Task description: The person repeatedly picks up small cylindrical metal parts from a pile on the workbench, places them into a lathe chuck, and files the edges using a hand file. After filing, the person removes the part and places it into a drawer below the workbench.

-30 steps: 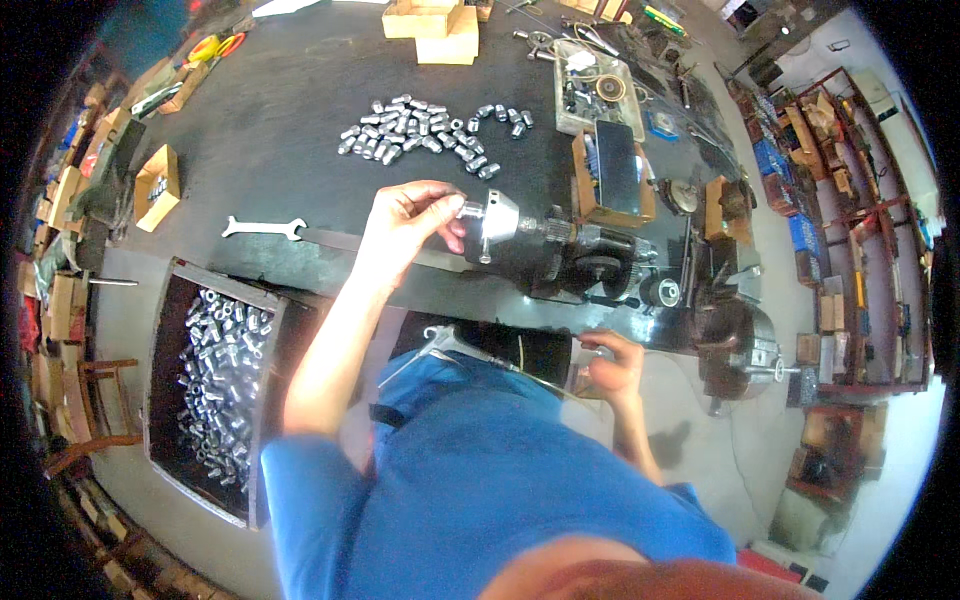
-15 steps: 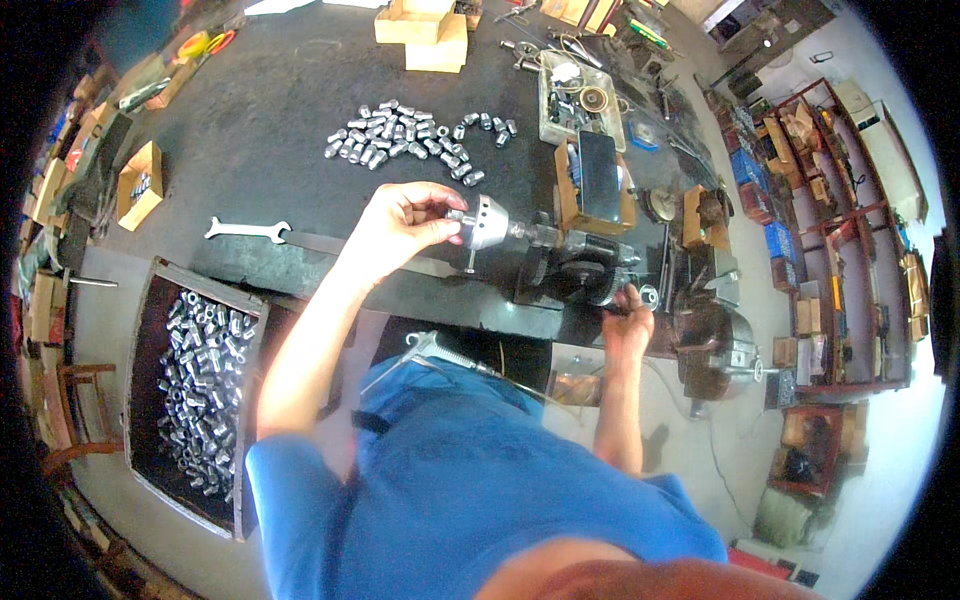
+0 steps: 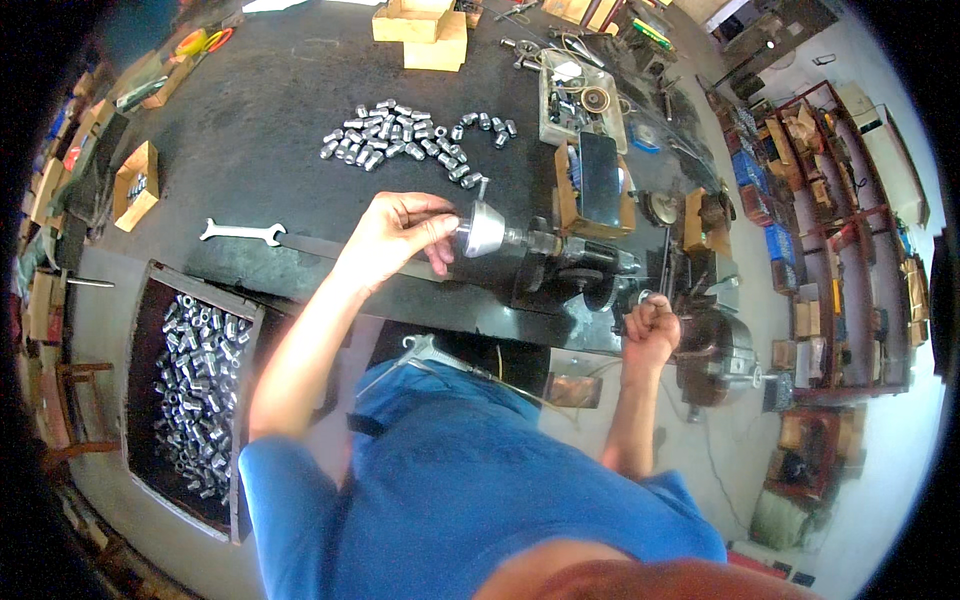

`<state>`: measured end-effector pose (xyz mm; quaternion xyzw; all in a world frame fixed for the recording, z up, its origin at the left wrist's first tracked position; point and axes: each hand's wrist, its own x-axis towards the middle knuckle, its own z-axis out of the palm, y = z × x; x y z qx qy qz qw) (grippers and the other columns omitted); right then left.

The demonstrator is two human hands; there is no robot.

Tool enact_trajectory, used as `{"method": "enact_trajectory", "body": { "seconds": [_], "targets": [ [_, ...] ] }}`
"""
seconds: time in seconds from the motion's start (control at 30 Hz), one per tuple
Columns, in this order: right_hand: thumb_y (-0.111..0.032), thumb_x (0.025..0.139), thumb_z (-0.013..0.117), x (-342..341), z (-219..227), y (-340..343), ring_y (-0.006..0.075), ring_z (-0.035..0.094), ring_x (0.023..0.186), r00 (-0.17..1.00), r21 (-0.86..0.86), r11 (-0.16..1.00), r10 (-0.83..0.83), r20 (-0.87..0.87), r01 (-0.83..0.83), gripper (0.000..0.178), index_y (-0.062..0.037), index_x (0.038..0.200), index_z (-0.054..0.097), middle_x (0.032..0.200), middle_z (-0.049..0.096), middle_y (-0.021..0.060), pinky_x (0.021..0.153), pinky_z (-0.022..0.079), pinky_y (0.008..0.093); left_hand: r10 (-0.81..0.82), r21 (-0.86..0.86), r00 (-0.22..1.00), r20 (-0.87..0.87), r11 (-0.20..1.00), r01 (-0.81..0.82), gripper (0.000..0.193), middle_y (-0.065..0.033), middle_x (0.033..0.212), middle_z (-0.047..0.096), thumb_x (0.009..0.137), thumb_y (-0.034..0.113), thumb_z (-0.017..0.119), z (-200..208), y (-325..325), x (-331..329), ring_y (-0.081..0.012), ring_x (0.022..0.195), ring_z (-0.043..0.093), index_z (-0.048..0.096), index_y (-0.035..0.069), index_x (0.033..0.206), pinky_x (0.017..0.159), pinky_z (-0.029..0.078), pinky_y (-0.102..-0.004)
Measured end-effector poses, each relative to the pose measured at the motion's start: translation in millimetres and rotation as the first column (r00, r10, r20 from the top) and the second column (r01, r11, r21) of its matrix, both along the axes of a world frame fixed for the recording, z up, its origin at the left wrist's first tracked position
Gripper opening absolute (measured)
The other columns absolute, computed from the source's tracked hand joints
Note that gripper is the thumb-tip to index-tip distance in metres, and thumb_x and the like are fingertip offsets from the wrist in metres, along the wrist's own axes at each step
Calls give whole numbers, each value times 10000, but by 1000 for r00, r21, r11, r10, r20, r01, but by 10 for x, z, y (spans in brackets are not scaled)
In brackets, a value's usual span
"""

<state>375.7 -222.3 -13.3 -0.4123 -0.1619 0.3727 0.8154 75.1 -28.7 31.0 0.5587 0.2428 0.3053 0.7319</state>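
A silver drill chuck (image 3: 487, 232) sits sideways on the spindle of a dark bench machine (image 3: 590, 262). At its mouth is my left hand (image 3: 405, 232), thumb and forefinger pinched together and the other fingers curled below. Whatever lies between those fingertips is hidden. A short pin sticks up from the chuck's rim. My right hand (image 3: 652, 328) is closed at the machine's right end, by a small round metal part; what it grips is covered by the fingers. Beyond the chuck lies a loose pile of small metal fittings (image 3: 385, 130) on the dark bench (image 3: 260, 110).
An open-end wrench (image 3: 243, 232) lies left of my left hand. A wooden box full of fittings (image 3: 200, 390) stands at lower left. A small carton (image 3: 136, 187), a clear tool tray (image 3: 583, 100) and a dark phone-like slab (image 3: 599, 180) are around the bench. An air gun (image 3: 425, 350) hangs at the front edge.
The chuck has turned: its pin pointed down and now points up. My right hand has shifted right and slightly lower. My left hand stays at the chuck's mouth, its lower fingers now showing beneath.
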Motion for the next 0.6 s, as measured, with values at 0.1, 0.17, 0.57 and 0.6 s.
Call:
{"method": "enact_trajectory", "body": {
  "seconds": [0.1, 0.17, 0.57, 0.6],
  "targets": [
    [-138, 740, 448, 19, 31, 17, 62, 225, 404, 994, 44, 998, 40, 104, -44, 152, -8, 781, 515, 504, 319, -8, 351, 170, 197, 73, 104, 997, 10, 992, -74, 234, -106, 683, 588, 795, 166, 581, -47, 5, 45, -158, 549, 571, 575, -58, 861, 507, 471, -252],
    [-139, 730, 452, 39, -56, 14, 62, 222, 404, 994, 60, 997, 44, 102, -51, 150, -9, 773, 514, 503, 314, -10, 352, 169, 195, 76, 82, 997, 3, 994, -76, 244, -101, 675, 584, 799, 183, 575, -40, 1, 50, -155, 541, 566, 578, -56, 847, 502, 464, -246],
    [-250, 743, 535, 40, 13, 7, 55, 256, 425, 985, 41, 997, 59, 161, -67, 263, 11, 756, 503, 525, 326, -15, 351, 178, 186, 92, 81, 995, 37, 992, -95, 182, -103, 677, 575, 806, 114, 560, -5, -28, 73, -143, 550, 557, 577, -66, 831, 508, 463, -243],
    [-263, 736, 549, 32, 45, 11, 54, 257, 427, 982, 58, 996, 61, 179, -73, 280, 12, 758, 503, 528, 328, -15, 351, 178, 185, 83, 65, 996, 27, 994, -84, 186, -102, 675, 573, 808, 117, 558, -2, -29, 71, -144, 547, 556, 577, -67, 833, 506, 462, -242]
  ]
}}
